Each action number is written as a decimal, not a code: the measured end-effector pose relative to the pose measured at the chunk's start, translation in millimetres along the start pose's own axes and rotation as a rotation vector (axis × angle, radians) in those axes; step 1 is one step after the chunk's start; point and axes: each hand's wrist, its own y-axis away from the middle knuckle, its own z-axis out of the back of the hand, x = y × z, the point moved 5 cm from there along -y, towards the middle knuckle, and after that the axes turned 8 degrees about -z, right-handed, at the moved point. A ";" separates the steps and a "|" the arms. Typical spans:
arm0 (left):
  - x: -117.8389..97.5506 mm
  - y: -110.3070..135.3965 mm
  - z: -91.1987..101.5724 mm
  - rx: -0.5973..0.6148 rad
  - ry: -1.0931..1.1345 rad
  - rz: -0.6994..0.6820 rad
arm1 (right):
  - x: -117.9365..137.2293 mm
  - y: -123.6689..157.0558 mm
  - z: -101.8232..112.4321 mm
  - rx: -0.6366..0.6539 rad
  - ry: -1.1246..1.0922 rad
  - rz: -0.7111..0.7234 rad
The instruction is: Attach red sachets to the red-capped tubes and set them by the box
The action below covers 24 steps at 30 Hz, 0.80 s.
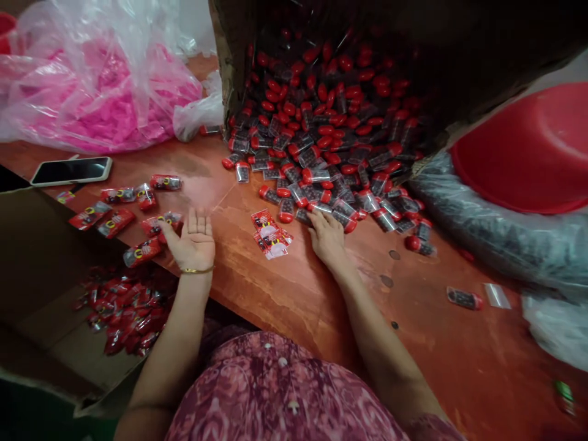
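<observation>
My left hand (195, 245) is turned palm up near the table's front edge, fingers stretched out and thumb apart, with nothing in it. Just beyond its thumb lie several small tubes in red printed wrappers (116, 223). My right hand (327, 237) reaches to the near edge of a heap of clear, red-capped tubes (316, 175) with dark contents. Its bent fingers close at a tube (303, 216) there; the fingertips are partly hidden. Between my hands a small loose stack of red printed wrappers (270, 235) lies on the table.
The heap spills from a tipped carton (227, 73). Below the table's left edge, an open box (41, 331) holds many wrapped tubes. A phone (71, 171) and a bag of pink pieces (105, 104) lie left. A red tub (528, 147) sits on a filled plastic bag (496, 239) at right.
</observation>
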 end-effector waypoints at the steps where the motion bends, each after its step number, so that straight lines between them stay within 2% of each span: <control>1: 0.8 -1.2 -0.1 0.016 -0.054 -0.012 | -6.4 3.6 -2.4 0.004 0.007 0.032; 4: 14.7 8.7 -15.8 0.224 -0.433 -0.118 | -21.6 27.1 0.4 -0.029 -0.073 0.113; 6: 27.9 19.9 -37.2 0.481 -0.804 -0.322 | -28.3 45.9 6.8 -0.032 -0.150 0.150; 8: 43.1 27.8 -53.6 0.675 -1.175 -0.525 | -32.2 61.4 15.0 -0.062 -0.183 0.164; 10: 56.2 28.8 -59.2 0.763 -1.469 -0.635 | -32.7 71.4 23.7 -0.132 -0.187 0.152; 12: 64.3 27.2 -57.3 0.794 -1.626 -0.673 | -29.7 75.9 30.7 -0.203 -0.207 0.112; 14: 67.3 27.5 -52.3 0.805 -1.644 -0.694 | -23.0 76.2 36.5 -0.262 -0.256 0.058; 18: 60.4 31.5 -41.6 0.745 -1.477 -0.695 | 4.3 70.2 41.1 -0.294 -0.384 0.003; 21: 47.1 35.6 -39.3 0.663 -1.308 -0.675 | 27.8 60.8 30.7 -0.191 -0.551 -0.088; 24: 36.7 45.2 -43.3 0.664 -1.172 -0.640 | 45.7 48.1 8.5 -0.039 -0.822 -0.274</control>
